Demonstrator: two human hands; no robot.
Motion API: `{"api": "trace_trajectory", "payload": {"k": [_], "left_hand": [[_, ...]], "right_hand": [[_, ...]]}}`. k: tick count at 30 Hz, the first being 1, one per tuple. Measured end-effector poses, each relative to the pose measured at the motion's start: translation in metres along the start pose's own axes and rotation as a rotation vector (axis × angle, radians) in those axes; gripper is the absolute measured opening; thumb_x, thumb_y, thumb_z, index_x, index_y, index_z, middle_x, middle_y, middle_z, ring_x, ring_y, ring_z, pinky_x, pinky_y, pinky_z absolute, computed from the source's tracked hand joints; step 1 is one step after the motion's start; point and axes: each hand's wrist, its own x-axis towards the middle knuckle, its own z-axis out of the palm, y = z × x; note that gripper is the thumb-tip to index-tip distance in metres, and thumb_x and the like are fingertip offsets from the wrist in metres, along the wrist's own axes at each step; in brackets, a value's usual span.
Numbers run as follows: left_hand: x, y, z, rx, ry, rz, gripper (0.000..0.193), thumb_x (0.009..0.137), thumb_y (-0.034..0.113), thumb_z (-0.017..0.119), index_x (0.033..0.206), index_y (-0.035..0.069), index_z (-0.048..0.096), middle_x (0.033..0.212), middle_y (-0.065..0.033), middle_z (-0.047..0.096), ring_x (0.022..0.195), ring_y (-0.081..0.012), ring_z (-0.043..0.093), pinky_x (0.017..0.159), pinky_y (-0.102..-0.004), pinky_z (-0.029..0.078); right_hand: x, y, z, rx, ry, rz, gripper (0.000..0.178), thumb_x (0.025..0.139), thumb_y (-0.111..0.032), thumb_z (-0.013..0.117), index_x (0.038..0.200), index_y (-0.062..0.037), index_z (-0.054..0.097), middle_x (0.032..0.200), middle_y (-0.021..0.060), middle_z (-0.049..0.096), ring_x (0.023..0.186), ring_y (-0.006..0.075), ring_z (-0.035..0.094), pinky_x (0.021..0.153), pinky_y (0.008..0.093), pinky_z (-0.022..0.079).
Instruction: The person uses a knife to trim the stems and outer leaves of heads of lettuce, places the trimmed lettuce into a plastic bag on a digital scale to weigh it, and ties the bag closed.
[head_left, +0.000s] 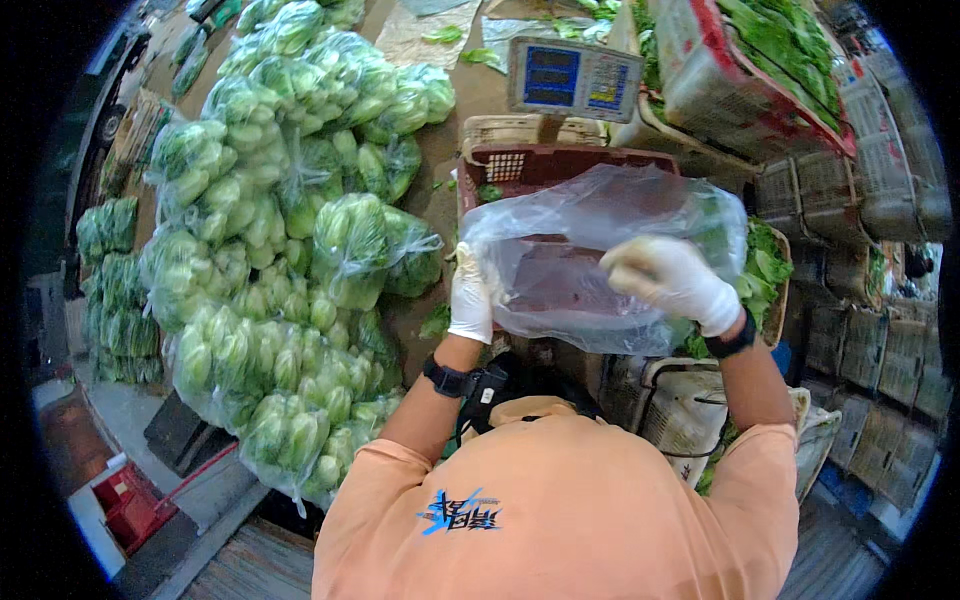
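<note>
A clear plastic bag (560,215) lies spread over a dark red plastic crate (560,158), which shows through the film. At the bag's left edge, my left hand (472,295), in a white glove, is closed on the film. My right hand (675,283), also gloved in white, hovers over the right part of the bag. Its fingers look curled but are smeared by motion, so I cannot tell whether they grip the film. Just behind the crate stands a scale display (575,78) on a post.
Many clear bags of green leafy vegetables (250,210) are heaped on the left. A red-rimmed crate of leafy greens (740,70) stands at the far right. Loose greens (765,275) fill a basket beside my right wrist. Stacked pale crates (870,160) line the right side.
</note>
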Motion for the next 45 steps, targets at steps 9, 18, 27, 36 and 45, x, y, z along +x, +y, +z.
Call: {"api": "trace_trajectory", "payload": {"k": [9,18,27,36,45], "left_hand": [[0.002,0.051,-0.031,0.055,-0.396,-0.099,0.051,0.095,0.047,0.035,0.120,0.008,0.055,0.072,0.0025,0.049,0.057,-0.0067,0.048,0.048,-0.0206,0.042],[0.007,0.032,0.004,-0.057,-0.234,-0.140,0.058,0.092,0.055,0.032,0.130,0.013,0.047,0.104,-0.0021,0.059,0.072,-0.0104,0.053,0.054,-0.0220,0.045],[0.002,0.033,0.034,-0.147,-0.169,-0.130,0.063,0.089,0.060,0.034,0.135,0.018,0.041,0.055,0.0073,0.029,0.048,-0.0065,0.034,0.045,-0.0237,0.037],[0.022,-0.004,0.028,-0.144,-0.164,-0.142,0.056,0.091,0.055,0.036,0.133,0.018,0.042,0.107,-0.0007,0.056,0.068,-0.0110,0.051,0.051,-0.0236,0.044],[0.028,-0.002,0.013,-0.249,-0.127,-0.031,0.054,0.092,0.050,0.039,0.135,0.016,0.040,0.061,0.0066,0.032,0.049,-0.0061,0.032,0.045,-0.0221,0.034]], "right_hand": [[0.177,0.158,0.034,0.360,0.571,-0.048,0.040,0.082,-0.029,0.062,0.112,-0.0029,0.057,0.109,0.0148,0.060,0.101,0.0268,0.057,0.090,0.0336,0.042],[0.117,0.209,0.119,-0.636,-0.388,0.363,0.064,0.067,-0.054,0.068,0.115,-0.0133,0.057,0.117,0.0147,0.055,0.109,0.0322,0.052,0.089,0.0455,0.042],[0.121,0.190,0.120,-0.537,-0.969,0.246,0.054,0.076,-0.045,0.061,0.118,-0.0120,0.055,0.116,0.0116,0.058,0.107,0.0280,0.055,0.088,0.0433,0.043],[0.213,0.139,0.198,0.160,-0.025,-0.034,0.042,0.076,-0.040,0.057,0.101,-0.0070,0.064,0.101,0.0166,0.063,0.095,0.0338,0.060,0.083,0.0412,0.046],[0.212,0.177,0.104,-0.469,-0.144,0.382,0.030,0.075,-0.026,0.052,0.092,-0.0054,0.067,0.095,0.0190,0.064,0.090,0.0348,0.061,0.077,0.0427,0.048]]}}
